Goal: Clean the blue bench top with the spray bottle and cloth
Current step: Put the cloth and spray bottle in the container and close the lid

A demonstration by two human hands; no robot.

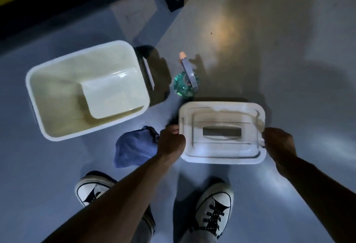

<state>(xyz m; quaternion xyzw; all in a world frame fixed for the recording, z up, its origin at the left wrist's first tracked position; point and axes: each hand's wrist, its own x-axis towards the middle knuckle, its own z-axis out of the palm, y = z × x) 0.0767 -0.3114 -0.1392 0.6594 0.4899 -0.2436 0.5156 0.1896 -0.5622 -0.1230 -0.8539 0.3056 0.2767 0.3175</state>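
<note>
Your grey-blue floor carries an open white tub, a crumpled blue cloth, an upright spray bottle and your sneakers.

Spray bottle, teal with grey trigger head, upright on floor; blue cloth crumpled nearby

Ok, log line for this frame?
hands: left, right grip lid | tub open | bottle, cloth untouched
</note>
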